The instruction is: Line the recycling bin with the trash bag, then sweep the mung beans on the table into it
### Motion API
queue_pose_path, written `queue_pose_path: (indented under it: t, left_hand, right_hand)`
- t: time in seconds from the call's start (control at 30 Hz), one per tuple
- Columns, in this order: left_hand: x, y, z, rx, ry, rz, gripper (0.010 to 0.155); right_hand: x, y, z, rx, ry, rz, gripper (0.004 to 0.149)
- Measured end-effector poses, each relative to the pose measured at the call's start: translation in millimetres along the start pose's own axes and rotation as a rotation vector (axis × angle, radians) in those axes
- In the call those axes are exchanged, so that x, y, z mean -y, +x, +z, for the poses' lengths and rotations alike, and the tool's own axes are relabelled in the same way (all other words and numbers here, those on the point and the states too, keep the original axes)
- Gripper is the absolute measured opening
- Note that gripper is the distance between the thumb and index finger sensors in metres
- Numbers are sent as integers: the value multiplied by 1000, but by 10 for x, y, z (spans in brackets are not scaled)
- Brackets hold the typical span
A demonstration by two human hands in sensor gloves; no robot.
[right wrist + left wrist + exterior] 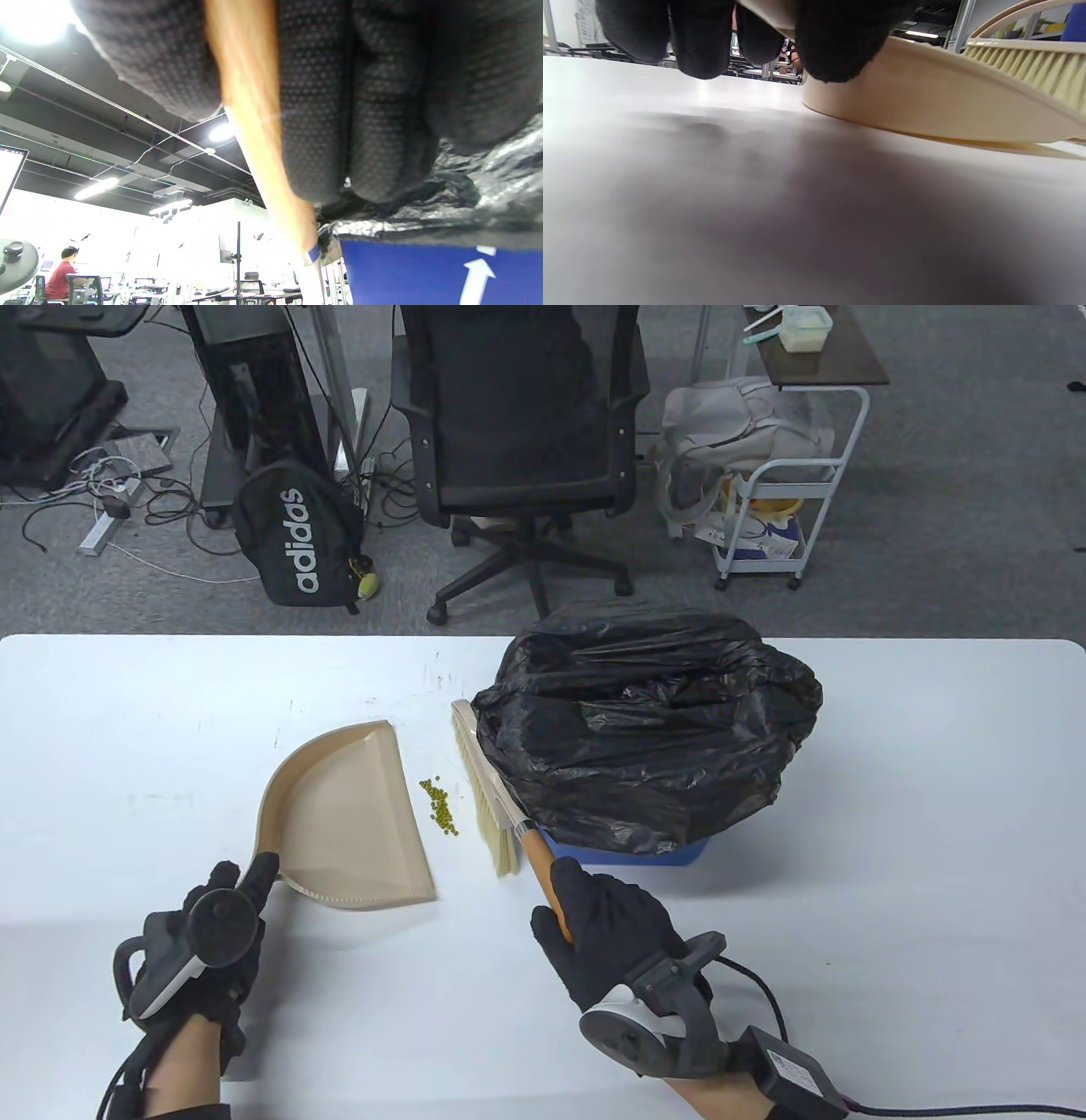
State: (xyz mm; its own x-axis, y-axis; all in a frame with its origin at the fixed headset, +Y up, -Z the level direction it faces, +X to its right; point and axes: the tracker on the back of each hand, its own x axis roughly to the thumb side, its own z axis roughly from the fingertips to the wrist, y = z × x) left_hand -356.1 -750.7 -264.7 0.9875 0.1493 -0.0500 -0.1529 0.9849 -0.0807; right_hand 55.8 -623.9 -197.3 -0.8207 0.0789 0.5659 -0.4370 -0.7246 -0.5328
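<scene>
A blue recycling bin point(629, 853) stands on the white table point(891, 857), lined and draped with a black trash bag point(645, 721). A small heap of green mung beans point(441, 806) lies between a beige dustpan point(352, 823) and a hand brush point(485, 793). My left hand point(225, 912) grips the dustpan's handle at its near left corner; the pan point(925, 110) rests flat on the table. My right hand point(607, 929) grips the brush's orange wooden handle point(254, 127). The bristles stand just right of the beans, beside the bin point(424, 271) and the bag point(488, 203).
Beyond the table's far edge stand a black office chair point(522, 432), a black backpack point(297, 538) and a white trolley point(772, 492) with a grey bag. A cable point(933, 1107) runs from my right wrist across the table.
</scene>
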Motion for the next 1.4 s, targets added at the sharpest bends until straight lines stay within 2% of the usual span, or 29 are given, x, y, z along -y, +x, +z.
queue_pose_path:
  t: [0.43, 0.87, 1.1, 1.2, 1.4]
  left_hand:
    - [-52, 129, 36, 23, -1, -25, 71]
    - [-88, 184, 40, 20, -56, -8, 71]
    - [-89, 197, 40, 13, -68, -6, 71]
    - [-83, 204, 41, 9, -74, -10, 72]
    - [-81, 204, 34, 8, -76, -8, 72]
  right_hand:
    - [-86, 17, -235, -48, 52, -21, 58]
    - [-210, 98, -518, -44, 126, -104, 56]
    - [-235, 127, -518, 55, 164, -147, 56]
    - [-237, 146, -498, 184, 181, -141, 55]
    - [-194, 185, -452, 375, 135, -122, 55]
